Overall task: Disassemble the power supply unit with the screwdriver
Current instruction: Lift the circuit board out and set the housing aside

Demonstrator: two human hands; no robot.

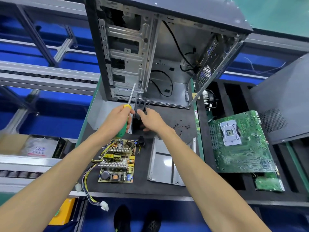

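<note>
Both hands [133, 118] work at the grey metal supply housing [103, 114], left gripping the green-and-yellow screwdriver [124, 124], right pinching black wires [139, 108]; nearer, the yellow circuit board [117, 161] lies already removed.

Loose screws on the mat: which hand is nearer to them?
Right. The right hand reaches into the black part just left of the screws. The left hand, gripping the screwdriver, is farther left, beyond the right hand.

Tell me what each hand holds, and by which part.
The left hand grips the screwdriver by its green-yellow handle. The right hand touches a black part; the hold cannot be told.
</note>
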